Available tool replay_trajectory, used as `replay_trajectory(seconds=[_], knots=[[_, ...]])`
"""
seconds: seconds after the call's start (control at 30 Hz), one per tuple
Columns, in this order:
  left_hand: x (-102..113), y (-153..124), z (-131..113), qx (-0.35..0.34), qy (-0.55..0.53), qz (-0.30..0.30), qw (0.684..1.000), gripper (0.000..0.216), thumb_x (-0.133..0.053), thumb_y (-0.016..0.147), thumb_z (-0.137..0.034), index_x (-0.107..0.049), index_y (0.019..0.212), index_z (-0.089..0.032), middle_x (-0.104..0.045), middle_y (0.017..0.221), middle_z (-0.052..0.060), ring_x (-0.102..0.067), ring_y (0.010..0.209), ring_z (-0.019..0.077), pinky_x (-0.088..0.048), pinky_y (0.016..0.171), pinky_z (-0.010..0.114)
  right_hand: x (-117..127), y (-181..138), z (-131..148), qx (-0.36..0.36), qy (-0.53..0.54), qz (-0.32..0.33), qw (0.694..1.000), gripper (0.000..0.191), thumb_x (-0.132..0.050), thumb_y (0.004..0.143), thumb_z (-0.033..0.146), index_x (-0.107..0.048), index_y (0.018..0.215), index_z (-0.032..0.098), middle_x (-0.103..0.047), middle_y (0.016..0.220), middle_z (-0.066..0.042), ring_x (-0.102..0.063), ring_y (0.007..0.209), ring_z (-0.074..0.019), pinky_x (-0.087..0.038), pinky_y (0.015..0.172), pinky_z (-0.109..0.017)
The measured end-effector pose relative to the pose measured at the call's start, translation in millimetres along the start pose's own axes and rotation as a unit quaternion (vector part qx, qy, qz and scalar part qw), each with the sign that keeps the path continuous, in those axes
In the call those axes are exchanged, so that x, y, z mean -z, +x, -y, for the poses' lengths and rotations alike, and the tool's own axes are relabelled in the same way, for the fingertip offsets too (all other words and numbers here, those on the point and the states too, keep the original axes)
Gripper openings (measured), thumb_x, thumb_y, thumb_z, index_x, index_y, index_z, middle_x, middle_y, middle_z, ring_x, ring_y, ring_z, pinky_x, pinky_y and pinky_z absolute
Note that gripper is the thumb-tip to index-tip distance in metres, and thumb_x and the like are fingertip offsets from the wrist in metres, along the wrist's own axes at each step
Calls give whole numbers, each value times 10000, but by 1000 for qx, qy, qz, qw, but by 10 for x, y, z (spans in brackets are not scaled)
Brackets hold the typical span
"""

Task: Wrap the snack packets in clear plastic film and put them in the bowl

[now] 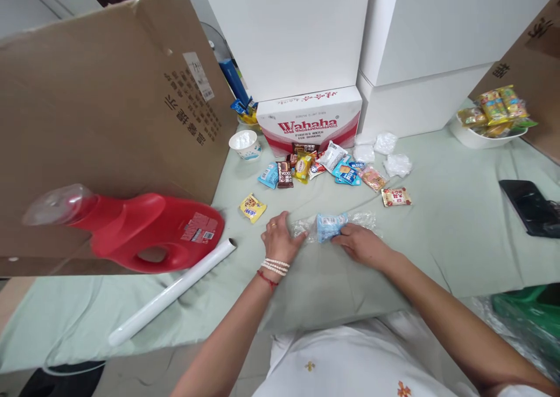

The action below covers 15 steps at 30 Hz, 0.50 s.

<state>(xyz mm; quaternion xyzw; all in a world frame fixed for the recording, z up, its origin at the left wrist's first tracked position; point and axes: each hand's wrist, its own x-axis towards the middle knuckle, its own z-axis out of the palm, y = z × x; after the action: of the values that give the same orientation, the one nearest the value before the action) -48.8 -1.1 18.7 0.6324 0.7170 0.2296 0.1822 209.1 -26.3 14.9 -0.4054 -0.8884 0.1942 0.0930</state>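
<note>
Where two hands (282,236) (362,245) rest, one blue packet (330,226) lies.

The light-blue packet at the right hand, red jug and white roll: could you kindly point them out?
Light-blue packet (329,227), head view: its printed face.
Red jug (154,225), head view: middle of its body.
White roll (172,292), head view: midway along its length.

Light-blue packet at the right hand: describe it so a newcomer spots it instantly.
Start at the red-and-white Wahaha carton, then come toward the camera, past the snack packets in front of it. The light-blue packet lies between the left hand and right hand; unlike the other blue packets, it has clear plastic sticking out on both sides.
</note>
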Motion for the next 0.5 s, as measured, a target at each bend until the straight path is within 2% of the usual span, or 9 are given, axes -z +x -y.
replay_trajectory(seconds=[0.07, 0.13, 0.23, 0.33, 0.43, 0.5], knots=[[72, 18, -55, 45, -69, 71, 994, 284, -740, 662, -354, -683, 893, -199, -685, 905, 78, -625, 1011, 305, -496, 856, 422, -14, 1, -18, 7, 9, -4, 1000, 298, -486, 994, 131, -742, 1132, 197, -641, 920, -84, -569, 910, -217, -412, 769, -300], [147, 43, -116, 77, -149, 146, 975, 188, -663, 697, -375, -619, 732, -195, -590, 658, 8, -613, 744, 212, -474, 694, 316, -42, 1, -40, 14, 19, -13, 1000, 287, -489, 987, 118, -742, 1102, 189, -638, 909, -83, -566, 904, -221, -418, 778, -306], [172, 59, -296, 117, -275, 170, 939, 260, -624, 711, -442, -525, 688, -202, -451, 550, -62, -450, 493, 107, -342, 512, 230, -98, 9, -63, 22, 37, -38, 998, 272, -497, 981, 103, -739, 1073, 188, -642, 914, -83, -565, 914, -224, -424, 795, -309], [33, 21, -588, 121, -328, 201, 915, 250, -628, 736, -433, -560, 727, -193, -415, 535, -78, -370, 439, 87, -281, 466, 221, -154, 28, -65, 27, 48, -55, 997, 274, -494, 974, 90, -736, 1061, 185, -659, 932, -86, -569, 918, -228, -437, 810, -318], [-193, -68, -864, 86, -264, 225, 934, 222, -529, 837, -333, -666, 773, -172, -471, 512, -37, -469, 484, 131, -364, 522, 242, -164, 26, -48, 28, 58, -67, 996, 283, -490, 957, 75, -737, 1050, 175, -685, 978, -103, -581, 938, -238, -452, 845, -340], [-312, -143, -971, 58, -212, 210, 953, 223, -522, 874, -273, -717, 824, -175, -578, 574, 15, -584, 605, 173, -414, 612, 262, -118, -8, -33, 33, 72, -66, 995, 245, -507, 955, 104, -741, 995, 165, -689, 977, -114, -590, 932, -241, -458, 842, -343]])
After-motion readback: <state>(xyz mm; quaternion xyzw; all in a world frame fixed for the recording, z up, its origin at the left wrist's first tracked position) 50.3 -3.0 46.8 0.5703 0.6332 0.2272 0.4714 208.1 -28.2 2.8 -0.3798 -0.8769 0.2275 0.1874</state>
